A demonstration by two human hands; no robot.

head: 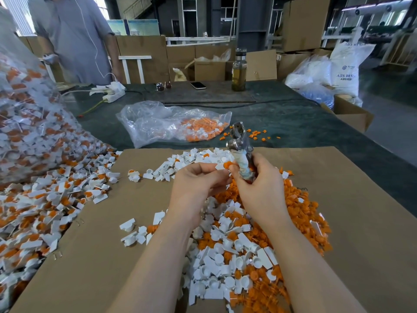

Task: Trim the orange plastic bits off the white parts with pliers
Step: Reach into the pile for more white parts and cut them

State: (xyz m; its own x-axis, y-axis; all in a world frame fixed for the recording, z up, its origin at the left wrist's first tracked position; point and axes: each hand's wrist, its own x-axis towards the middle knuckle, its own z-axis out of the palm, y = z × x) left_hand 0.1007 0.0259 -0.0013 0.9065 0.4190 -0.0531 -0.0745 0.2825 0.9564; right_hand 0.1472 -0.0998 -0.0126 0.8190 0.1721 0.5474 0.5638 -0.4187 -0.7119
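Pinching a white part (pixel 220 166) with its orange bit (pixel 228 164) in our left hand (pixel 198 184), right hand (pixel 259 184) gripping the pliers (pixel 240 152), we should cut flush at the joint

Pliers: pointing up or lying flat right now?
Up. The right hand grips the pliers by the wrapped handles, metal head above the fingers, clear of the cardboard.

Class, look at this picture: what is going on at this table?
A person is sorting plastic parts over a cardboard sheet. The left hand pinches a white part with an orange bit; the right hand holds pliers, tips up. Loose white and orange pieces are heaped below.
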